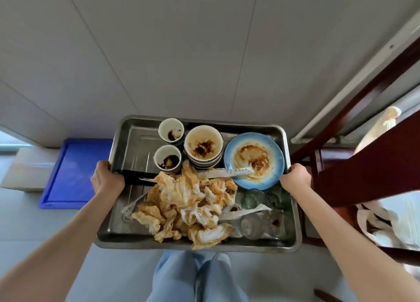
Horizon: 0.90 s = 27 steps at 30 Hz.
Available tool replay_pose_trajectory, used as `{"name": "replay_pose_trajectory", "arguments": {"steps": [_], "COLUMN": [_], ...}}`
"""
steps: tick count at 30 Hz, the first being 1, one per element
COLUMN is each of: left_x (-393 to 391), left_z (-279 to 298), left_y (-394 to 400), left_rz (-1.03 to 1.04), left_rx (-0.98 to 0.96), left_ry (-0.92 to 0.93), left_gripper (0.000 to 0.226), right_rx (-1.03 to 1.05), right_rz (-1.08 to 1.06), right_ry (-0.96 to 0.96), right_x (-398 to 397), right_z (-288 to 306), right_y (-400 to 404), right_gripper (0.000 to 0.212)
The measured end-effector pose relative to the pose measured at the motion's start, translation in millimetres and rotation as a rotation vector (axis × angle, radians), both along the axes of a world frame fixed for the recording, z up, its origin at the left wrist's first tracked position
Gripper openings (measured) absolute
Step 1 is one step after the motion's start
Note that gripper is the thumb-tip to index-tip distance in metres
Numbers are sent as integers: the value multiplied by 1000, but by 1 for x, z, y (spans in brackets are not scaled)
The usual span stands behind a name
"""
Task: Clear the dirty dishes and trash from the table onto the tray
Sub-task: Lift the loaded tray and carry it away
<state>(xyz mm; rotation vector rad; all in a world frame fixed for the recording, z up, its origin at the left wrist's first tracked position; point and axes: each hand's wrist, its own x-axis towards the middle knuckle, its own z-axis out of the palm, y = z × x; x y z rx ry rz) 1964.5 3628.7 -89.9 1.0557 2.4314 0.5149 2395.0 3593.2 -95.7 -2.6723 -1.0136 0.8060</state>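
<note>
I hold a steel tray [134, 138] in the air in front of me. My left hand [106, 179] grips its left rim and my right hand [295, 179] grips its right rim. On the tray stand two small stained cups [171, 130], a stack of dirty bowls [203, 145] and a blue plate [253, 158] smeared with sauce. A heap of stained crumpled napkins [188, 201] fills the near middle. Clear plastic wrappers [227, 173] and several small glasses [251, 224] lie at the near right.
A dark wooden chair [363, 160] stands close to the tray's right side. Beyond it, at the right edge, a white plate with crumpled paper [377, 224] rests on a surface. A blue bin lid [75, 172] lies on the floor at the left. My legs are below the tray.
</note>
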Motion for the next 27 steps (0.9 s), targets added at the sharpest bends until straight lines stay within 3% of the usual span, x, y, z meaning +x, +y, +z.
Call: {"name": "replay_pose_trajectory", "arguments": {"steps": [27], "left_x": [43], "left_z": [-281], "left_y": [102], "left_rz": [-30], "left_rx": [-40], "left_ry": [-38], "left_gripper": [38], "right_rx": [-9], "right_rz": [-30], "right_ry": [10], "right_x": [47], "right_z": [-264], "right_y": [72], "right_gripper": [16]}}
